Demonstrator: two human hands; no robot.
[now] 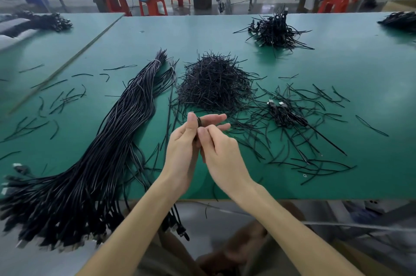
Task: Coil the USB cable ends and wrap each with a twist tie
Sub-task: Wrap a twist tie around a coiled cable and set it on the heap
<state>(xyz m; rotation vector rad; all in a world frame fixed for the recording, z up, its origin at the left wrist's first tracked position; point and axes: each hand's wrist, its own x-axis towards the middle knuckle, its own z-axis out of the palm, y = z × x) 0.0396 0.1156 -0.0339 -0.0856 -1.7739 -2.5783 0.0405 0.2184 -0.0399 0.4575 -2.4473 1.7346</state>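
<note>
My left hand (186,140) and my right hand (219,147) meet above the green table (337,68). Between them is a small black cable coil (199,123); the left thumb and fingers pinch it and the right fingertips press on it from the right. Most of the coil is hidden by the fingers, and I cannot tell whether a twist tie is on it. A thick bundle of black USB cables (108,140) lies to the left, its plugs hanging over the near edge. A heap of black twist ties (213,82) sits just beyond my hands.
Two tied cables (283,113) lie among loose ties right of my hands. A pile of finished cables (274,30) sits far right. More cable piles lie at the far left (45,21) and far right (400,20). Red stools and a seated person are beyond the table.
</note>
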